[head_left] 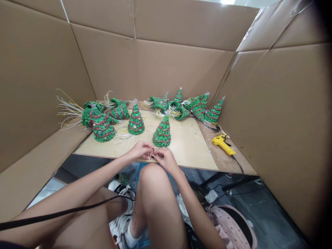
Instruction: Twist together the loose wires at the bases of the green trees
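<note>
On the roomy board (193, 148), near its edge, hands (166, 159) pinch wires (149, 156).

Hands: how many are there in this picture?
2: the left hand and, beside it, the right hand, both just in front of the nearest Christmas tree.

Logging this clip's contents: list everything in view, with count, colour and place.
Tabletop: one, brown, front
Board: one, pale, on tabletop
Trees: about ten, green and red, across tabletop
Wires: many, white and yellow, among trees
Strands: few, pale, board's near edge
Glue gun: one, yellow, tabletop's right
Tool: one, dark, beside glue gun
Cardboard walls: three, brown, around tabletop
Floor items: several, pink, white, blue, partly hidden
Strap: one, black, lower left
Shoes: two, white and black, floor
Left hand: one, bare, on strands
Right hand: one, bare, on strands
Legs: two, bare, below hands
</note>
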### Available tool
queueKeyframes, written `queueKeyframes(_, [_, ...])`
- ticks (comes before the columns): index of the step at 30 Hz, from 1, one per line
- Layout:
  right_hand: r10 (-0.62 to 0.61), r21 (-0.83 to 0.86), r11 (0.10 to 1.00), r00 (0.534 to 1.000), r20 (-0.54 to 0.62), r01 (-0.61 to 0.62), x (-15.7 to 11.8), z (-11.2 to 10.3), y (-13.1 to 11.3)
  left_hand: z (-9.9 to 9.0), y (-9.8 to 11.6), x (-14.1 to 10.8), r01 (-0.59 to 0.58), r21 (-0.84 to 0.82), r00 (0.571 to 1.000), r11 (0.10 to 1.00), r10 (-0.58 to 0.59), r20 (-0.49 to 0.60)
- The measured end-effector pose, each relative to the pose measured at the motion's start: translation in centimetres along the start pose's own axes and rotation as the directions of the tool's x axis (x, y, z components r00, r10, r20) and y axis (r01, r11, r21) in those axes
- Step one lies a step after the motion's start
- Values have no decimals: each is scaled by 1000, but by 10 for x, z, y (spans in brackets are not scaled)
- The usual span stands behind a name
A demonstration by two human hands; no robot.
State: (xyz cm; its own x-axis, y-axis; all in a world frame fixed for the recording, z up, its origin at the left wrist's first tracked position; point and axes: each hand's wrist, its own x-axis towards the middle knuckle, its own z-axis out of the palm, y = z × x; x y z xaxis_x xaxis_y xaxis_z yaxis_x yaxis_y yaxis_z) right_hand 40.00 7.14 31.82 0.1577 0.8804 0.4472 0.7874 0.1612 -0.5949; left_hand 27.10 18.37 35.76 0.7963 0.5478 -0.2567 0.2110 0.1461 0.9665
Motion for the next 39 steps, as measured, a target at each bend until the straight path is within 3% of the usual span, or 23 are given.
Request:
queueKeyframes(13, [-10, 64, 998, 999, 32, 8, -2, -6, 4, -13, -1, 7, -45, 96, 999, 994, 48, -22])
queueKeyframes(28, [172, 385, 916, 978, -120, -113, 1, -7, 3, -3, 4, 1, -164, 107, 985, 981, 158, 66])
queueKeyframes(34, [151, 418, 905, 980, -128, -85, 0, -9, 4, 8, 11, -4, -110, 124, 990, 986, 98, 103])
queueKeyframes(39, [92, 344, 938, 987, -131, -42, -1, -11, -3, 20, 15, -6, -29, 141, 992, 990, 11, 125])
